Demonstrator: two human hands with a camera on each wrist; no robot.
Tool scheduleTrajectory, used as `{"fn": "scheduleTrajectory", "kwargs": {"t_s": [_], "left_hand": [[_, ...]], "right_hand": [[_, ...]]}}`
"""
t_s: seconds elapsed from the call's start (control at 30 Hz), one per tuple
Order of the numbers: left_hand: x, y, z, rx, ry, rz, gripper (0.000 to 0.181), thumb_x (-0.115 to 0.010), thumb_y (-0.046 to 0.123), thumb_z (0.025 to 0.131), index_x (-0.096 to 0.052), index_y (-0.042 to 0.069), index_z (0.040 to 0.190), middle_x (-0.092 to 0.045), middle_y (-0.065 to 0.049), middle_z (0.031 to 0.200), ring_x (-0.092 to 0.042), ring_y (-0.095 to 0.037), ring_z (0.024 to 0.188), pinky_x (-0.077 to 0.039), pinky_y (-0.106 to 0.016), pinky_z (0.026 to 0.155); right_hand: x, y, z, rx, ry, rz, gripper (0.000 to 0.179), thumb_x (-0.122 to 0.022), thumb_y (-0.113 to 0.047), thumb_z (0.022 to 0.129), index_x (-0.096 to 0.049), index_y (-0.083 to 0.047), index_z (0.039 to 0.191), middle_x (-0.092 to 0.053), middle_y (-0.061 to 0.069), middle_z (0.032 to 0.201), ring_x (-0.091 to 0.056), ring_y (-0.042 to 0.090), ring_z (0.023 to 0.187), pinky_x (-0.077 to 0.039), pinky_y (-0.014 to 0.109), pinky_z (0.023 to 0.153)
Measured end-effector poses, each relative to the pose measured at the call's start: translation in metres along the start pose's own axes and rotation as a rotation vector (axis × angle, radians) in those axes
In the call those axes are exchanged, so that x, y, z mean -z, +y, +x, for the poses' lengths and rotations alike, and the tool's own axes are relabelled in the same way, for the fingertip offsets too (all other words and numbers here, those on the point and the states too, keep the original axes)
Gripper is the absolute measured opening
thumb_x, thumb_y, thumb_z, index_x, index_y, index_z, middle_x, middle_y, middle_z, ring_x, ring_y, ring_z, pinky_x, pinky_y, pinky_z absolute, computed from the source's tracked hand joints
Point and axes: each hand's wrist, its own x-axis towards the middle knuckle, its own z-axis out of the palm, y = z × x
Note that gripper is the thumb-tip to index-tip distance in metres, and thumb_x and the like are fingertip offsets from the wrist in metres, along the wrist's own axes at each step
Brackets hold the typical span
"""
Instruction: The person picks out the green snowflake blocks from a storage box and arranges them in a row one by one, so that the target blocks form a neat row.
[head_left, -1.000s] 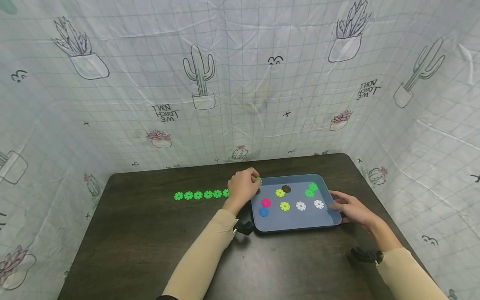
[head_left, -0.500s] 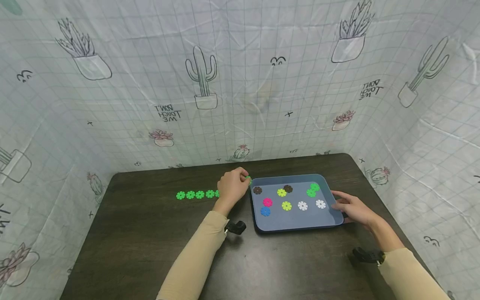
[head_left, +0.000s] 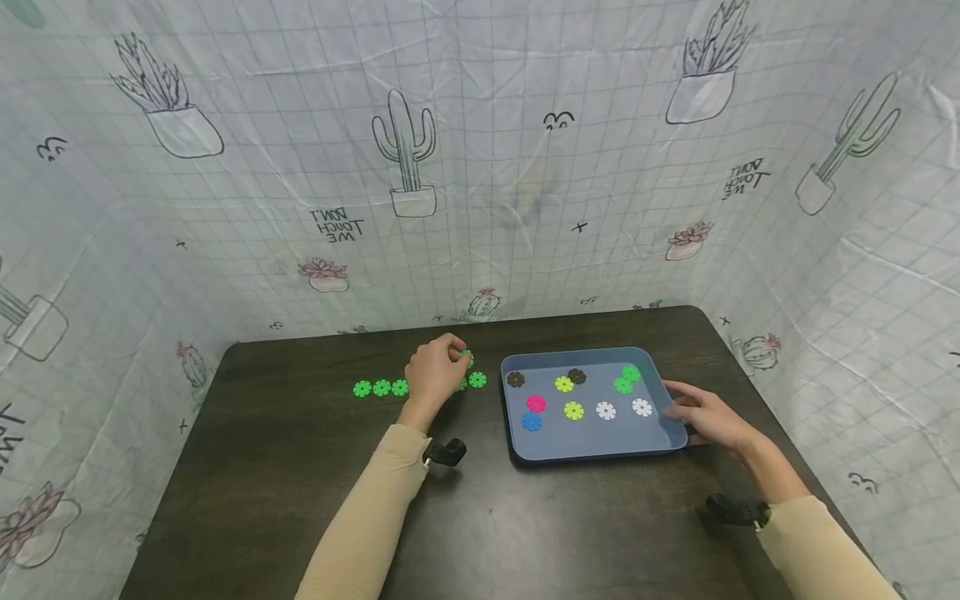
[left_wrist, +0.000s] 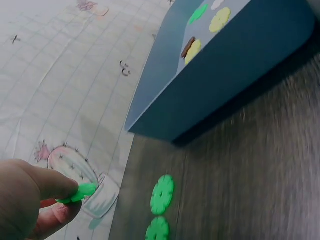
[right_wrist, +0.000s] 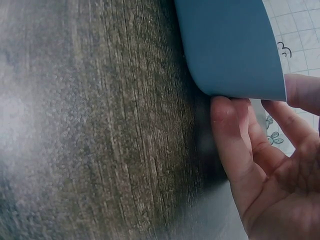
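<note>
My left hand (head_left: 433,372) pinches a green notched plastic disc (left_wrist: 84,191) between thumb and fingertips, above the back of the table. Below it runs a row of matching green discs (head_left: 382,388), partly hidden by the hand. A blue-grey tray (head_left: 600,440) stands to the right, holding loose discs: a pink disc (head_left: 536,403), a blue disc (head_left: 532,422), plus yellow, white, brown and green ones. At the tray's right end, my right hand (head_left: 711,418) grips the wall, thumb over the rim and fingers against the outside.
The dark wooden table (head_left: 570,533) reaches back to a white checked curtain (head_left: 495,167) printed with cacti, which also hangs along both sides. Each wrist carries a black camera mount, such as the left mount (head_left: 446,452), close over the tabletop.
My left hand has moved left from the tray's back left corner to over the row, still pinching the green disc. My right hand stays at the tray's end.
</note>
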Motion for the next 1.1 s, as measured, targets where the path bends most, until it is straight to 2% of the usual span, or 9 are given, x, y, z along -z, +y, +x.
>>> {"fn": "scheduleTrajectory", "kwargs": {"t_s": [0.4,0.77,1.1], "left_hand": [[0.026,-0.038,-0.002,0.063,0.051,-0.014,0.013,-0.073,0.028,0.096,-0.076,0.019,0.104,-0.074,0.006,0.085,-0.067,-0.02,0.069,-0.051,-0.045,0.062],[0.055,-0.071,-0.007,0.119,0.078,0.01,0.016,-0.073,0.03,0.096,-0.076,0.017,0.105,-0.075,0.002,0.087,-0.066,-0.022,0.066,-0.05,-0.044,0.057],[0.076,-0.099,-0.012,0.187,0.098,0.011,0.022,-0.072,0.033,0.096,-0.076,0.014,0.109,-0.077,-0.002,0.093,-0.069,-0.027,0.073,-0.052,-0.048,0.059]], "right_hand": [[-0.001,0.0,0.003,0.002,-0.01,0.0,0.075,-0.059,-0.023,0.106,-0.017,0.0,0.164,-0.039,0.04,0.147,-0.065,0.033,0.112,-0.059,0.051,0.083],[0.0,-0.001,0.003,-0.016,-0.007,-0.01,0.076,-0.058,-0.023,0.106,-0.015,0.0,0.164,-0.039,0.04,0.147,-0.059,0.043,0.121,-0.059,0.051,0.083],[0.002,0.0,0.003,-0.007,-0.006,-0.012,0.076,-0.059,-0.023,0.106,-0.016,0.001,0.164,-0.037,0.041,0.147,-0.064,0.036,0.114,-0.059,0.051,0.084]]}}
